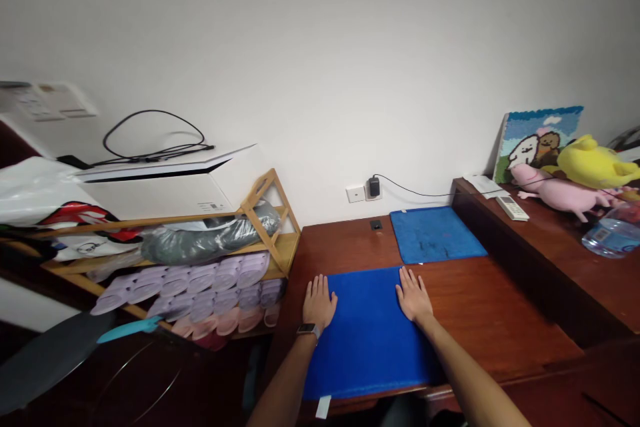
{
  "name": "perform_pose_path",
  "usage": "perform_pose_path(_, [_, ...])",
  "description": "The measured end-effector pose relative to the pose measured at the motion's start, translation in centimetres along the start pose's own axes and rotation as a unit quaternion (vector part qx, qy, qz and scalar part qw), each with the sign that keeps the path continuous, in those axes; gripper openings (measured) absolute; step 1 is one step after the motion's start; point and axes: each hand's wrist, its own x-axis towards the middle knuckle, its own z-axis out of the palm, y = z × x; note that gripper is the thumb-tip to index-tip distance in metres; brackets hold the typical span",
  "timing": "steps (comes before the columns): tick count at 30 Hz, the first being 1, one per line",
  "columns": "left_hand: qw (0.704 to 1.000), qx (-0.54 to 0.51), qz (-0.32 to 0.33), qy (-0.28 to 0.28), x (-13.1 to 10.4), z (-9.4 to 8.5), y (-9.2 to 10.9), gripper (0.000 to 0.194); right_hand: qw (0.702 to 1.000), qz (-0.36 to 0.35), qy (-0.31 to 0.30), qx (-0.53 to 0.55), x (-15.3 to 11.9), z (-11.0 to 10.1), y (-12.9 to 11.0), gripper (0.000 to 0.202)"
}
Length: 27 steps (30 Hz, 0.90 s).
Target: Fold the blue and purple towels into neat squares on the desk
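Note:
A bright blue cloth (367, 333) lies spread flat on the brown wooden desk (480, 307), with a white tag at its near left corner. My left hand (320, 303) rests flat on the cloth's far left edge, fingers stretched out, a watch on the wrist. On the far right corner lies my right hand (414, 295), also flat with its fingers extended. Neither hand grips anything. Behind the cloth, a second, duller blue cloth (437, 235) with dark stains is spread on the desk.
At left, a wooden rack (287, 253) holds several pairs of slippers (200, 277) and a white box (165, 190). A black plug (374, 185) sits in the wall socket. On the raised right ledge are a remote (513, 208), plush toys (560, 190) and a plastic bottle (613, 233).

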Motion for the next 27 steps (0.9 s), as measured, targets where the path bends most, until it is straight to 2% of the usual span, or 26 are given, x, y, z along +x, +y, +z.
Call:
perform_pose_path(2, [1.0,-0.001,0.031,0.004,0.8,-1.1,2.9,0.067,1.0,0.001,0.0,0.0,0.1,0.0,-0.1,0.066])
perform_pose_path(4, [0.996,-0.034,0.083,0.012,1.6,-1.7,7.5,0.065,1.0,0.001,0.001,-0.001,0.1,0.1,0.0,0.065])
perform_pose_path(6, [0.986,-0.083,0.14,0.015,2.1,-1.4,13.0,0.061,1.0,-0.005,0.003,-0.002,0.2,0.2,0.1,0.065])
perform_pose_path(8, [0.979,-0.123,0.161,-0.01,2.2,-0.4,17.8,0.059,1.0,-0.018,0.002,-0.005,0.2,0.3,0.3,0.063])
perform_pose_path(10, [0.977,-0.145,0.153,-0.038,2.0,0.9,20.6,0.06,1.0,-0.026,-0.004,-0.01,0.2,0.3,0.4,0.063])
perform_pose_path(11, [0.976,-0.15,0.149,-0.045,1.9,1.5,20.9,0.06,1.0,-0.026,-0.006,-0.011,0.2,0.3,0.4,0.064])
perform_pose_path(12, [0.977,-0.148,0.146,-0.046,1.8,1.9,20.4,0.06,1.0,-0.023,-0.005,-0.011,0.2,0.2,0.4,0.064])
perform_pose_path(14, [0.982,-0.132,0.131,-0.038,1.5,2.3,17.4,0.063,1.0,-0.014,-0.002,-0.006,0.2,0.2,0.3,0.063])
perform_pose_path(19, [0.999,-0.049,0.003,-0.017,0.4,1.7,4.1,0.066,1.0,0.001,0.001,0.002,0.2,0.4,0.2,0.065])
perform_pose_path(21, [0.999,-0.037,-0.009,-0.019,-0.1,1.5,0.5,0.064,1.0,-0.002,0.008,0.001,0.1,0.6,0.3,0.065])
perform_pose_path(23, [0.999,-0.038,-0.006,-0.026,-0.5,1.3,-1.0,0.063,1.0,-0.004,0.011,-0.001,0.2,0.6,0.3,0.065])
perform_pose_path(27, [0.998,-0.052,-0.009,-0.023,-0.6,1.1,-0.3,0.063,1.0,0.005,-0.026,-0.002,0.5,-0.3,0.4,0.065])
